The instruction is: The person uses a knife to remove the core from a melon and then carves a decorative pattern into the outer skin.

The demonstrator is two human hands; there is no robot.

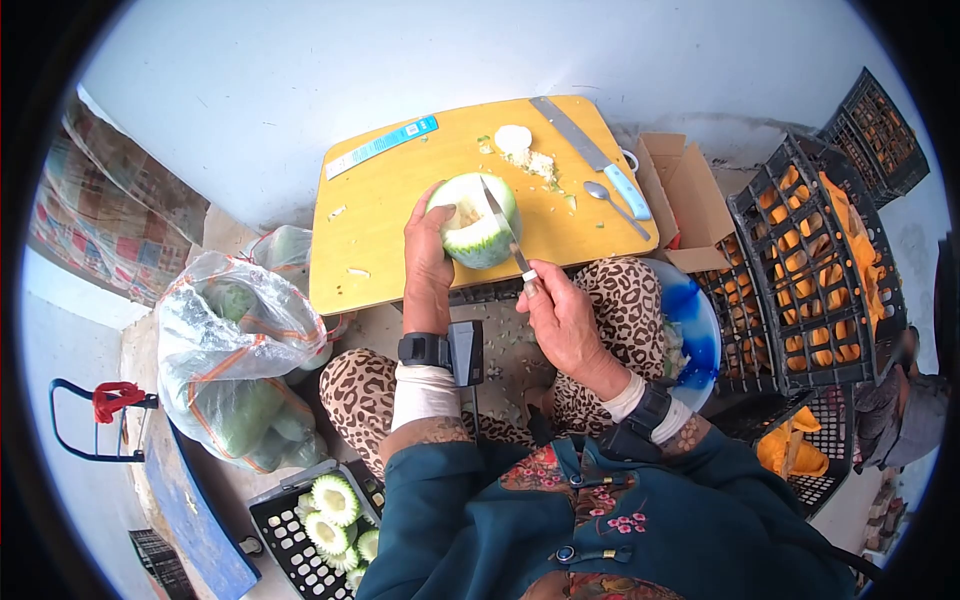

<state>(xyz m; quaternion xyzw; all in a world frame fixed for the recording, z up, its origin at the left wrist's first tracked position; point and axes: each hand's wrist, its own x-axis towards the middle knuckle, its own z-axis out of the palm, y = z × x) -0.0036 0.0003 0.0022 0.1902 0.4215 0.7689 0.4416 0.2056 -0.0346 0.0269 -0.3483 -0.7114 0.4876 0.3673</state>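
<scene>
A green-skinned melon (480,248) with its pale inside exposed at the top rests near the front edge of the yellow table (385,225). My left hand (428,235) is wrapped round the melon's left side, its thumb near the cut rim. My right hand (565,318) grips the white handle of a small knife (497,208). The blade slants up and left over the melon's opening, near the right rim. Behind the melon lie a white round piece (513,138) and some pale scraps (535,163).
A large knife (590,150), a spoon (615,208) and a blue-and-white strip (385,146) lie on the table. Bagged melons (245,410) stand left, a crate of cut rings (325,530) below. Right are a cardboard box (685,195), a blue basin (690,310) and black crates (810,270).
</scene>
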